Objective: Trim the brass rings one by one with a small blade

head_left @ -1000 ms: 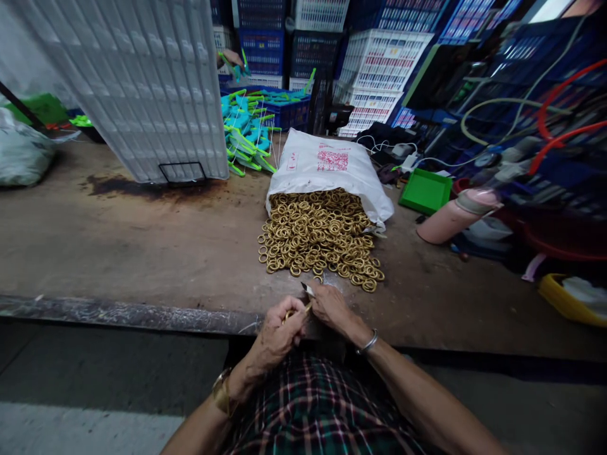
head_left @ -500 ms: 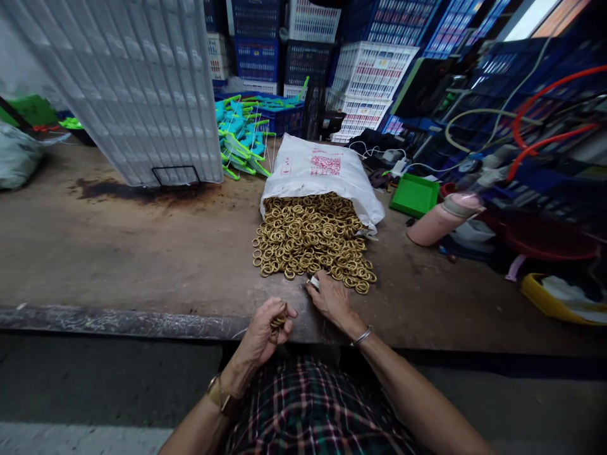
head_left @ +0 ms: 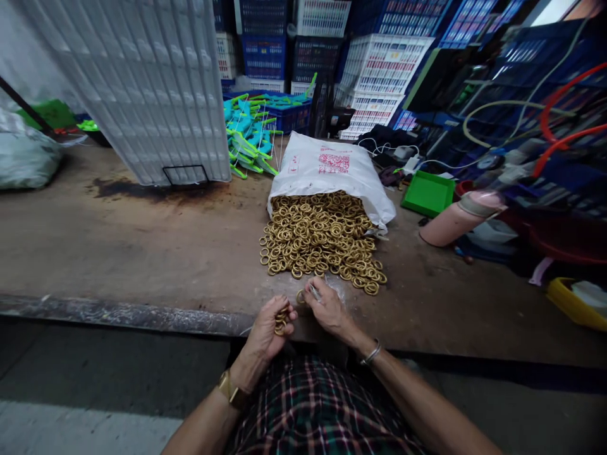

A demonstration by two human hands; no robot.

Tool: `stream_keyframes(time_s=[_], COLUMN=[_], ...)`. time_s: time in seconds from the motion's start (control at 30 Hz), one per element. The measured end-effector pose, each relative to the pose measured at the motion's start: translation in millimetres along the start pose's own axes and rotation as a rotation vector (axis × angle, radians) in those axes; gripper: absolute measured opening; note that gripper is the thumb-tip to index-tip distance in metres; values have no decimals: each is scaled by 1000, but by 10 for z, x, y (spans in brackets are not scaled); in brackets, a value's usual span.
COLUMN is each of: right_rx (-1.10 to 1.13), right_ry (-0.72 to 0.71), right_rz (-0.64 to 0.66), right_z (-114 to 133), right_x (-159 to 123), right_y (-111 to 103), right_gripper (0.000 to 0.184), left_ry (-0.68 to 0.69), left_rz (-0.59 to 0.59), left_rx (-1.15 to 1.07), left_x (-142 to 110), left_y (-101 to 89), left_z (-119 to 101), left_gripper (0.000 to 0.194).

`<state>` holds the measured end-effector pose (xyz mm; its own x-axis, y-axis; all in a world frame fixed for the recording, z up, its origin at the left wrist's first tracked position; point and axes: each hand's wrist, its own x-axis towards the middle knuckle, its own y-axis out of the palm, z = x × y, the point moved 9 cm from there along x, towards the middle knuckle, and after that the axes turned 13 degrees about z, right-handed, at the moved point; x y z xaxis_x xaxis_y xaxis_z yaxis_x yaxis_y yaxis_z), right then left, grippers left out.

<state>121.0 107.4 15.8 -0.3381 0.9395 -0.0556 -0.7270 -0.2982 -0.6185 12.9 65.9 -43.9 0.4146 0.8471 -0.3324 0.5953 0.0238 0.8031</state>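
My left hand (head_left: 271, 325) is closed around several brass-coloured rings (head_left: 281, 321), near the front edge of the table. Just right of it, my right hand (head_left: 329, 311) pinches a single brass ring (head_left: 300, 296) at its fingertips. Something small and pale shows by the right fingers; what it is I cannot make out. Beyond both hands lies a heap of the same rings (head_left: 322, 243), spilling out of the open mouth of a white sack (head_left: 327, 165) with red print, which lies on its side on the brown table (head_left: 165, 253).
A tall translucent ribbed panel (head_left: 156, 101) stands at the left. Turquoise and green plastic pieces (head_left: 249, 142) lie behind the sack. To the right are a green tray (head_left: 428, 193), a pink cylinder (head_left: 458, 221) and a yellow basin (head_left: 569, 303). Stacked crates (head_left: 386, 66) line the back.
My right hand has drawn back from the edge of the heap towards my left hand, and a ring now shows at its fingertips. My left hand keeps its rings. The view has shifted slightly.
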Motion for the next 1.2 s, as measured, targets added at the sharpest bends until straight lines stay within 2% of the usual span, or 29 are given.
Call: stream_keyframes(time_s=[0.1, 0.17, 0.27, 0.37, 0.5, 0.6, 0.67, 0.77, 0.9, 1.0, 1.1, 1.2], right_rx=[65, 97, 145, 205, 206, 156, 145, 172, 241, 72, -228, -412], right_ry=[-30, -28, -12, 16, 54, 82, 100, 100, 108, 100, 18, -4], right_rz=[-2, 7, 24, 52, 90, 105, 112, 119, 114, 75, 156, 230], right_z=[123, 155, 156, 123, 106, 110, 106, 97, 5, -45, 36, 92], right_x=[-18, -27, -35, -31, -8, 8, 14, 22, 31, 6, -38, -77], right_y=[26, 45, 83, 127, 145, 135, 141, 157, 149, 86, 158, 250], right_gripper=[13, 12, 12, 12, 16, 22, 24, 24, 23, 20, 13, 23], left_ry=[67, 70, 64, 93, 196, 300, 235, 49, 40, 74, 99, 123], left_rz=[-39, -13, 40, 16, -72, -63, -33, 44, 82, 66, 43, 11], left_rx=[88, 151, 229, 325, 618, 818, 766, 524, 394, 422, 518, 626], left_x=[-17, -27, -35, -37, -66, -106, -89, -49, -47, -47, -51, -72], left_y=[-12, 37, 115, 107, 92, 189, 188, 171, 201, 195, 191, 208], left_z=[-59, -68, -55, -76, -224, -338, -280, -81, -55, -95, -136, -192], left_gripper=[30, 31, 34, 36, 31, 27, 28, 33, 36, 36, 37, 37])
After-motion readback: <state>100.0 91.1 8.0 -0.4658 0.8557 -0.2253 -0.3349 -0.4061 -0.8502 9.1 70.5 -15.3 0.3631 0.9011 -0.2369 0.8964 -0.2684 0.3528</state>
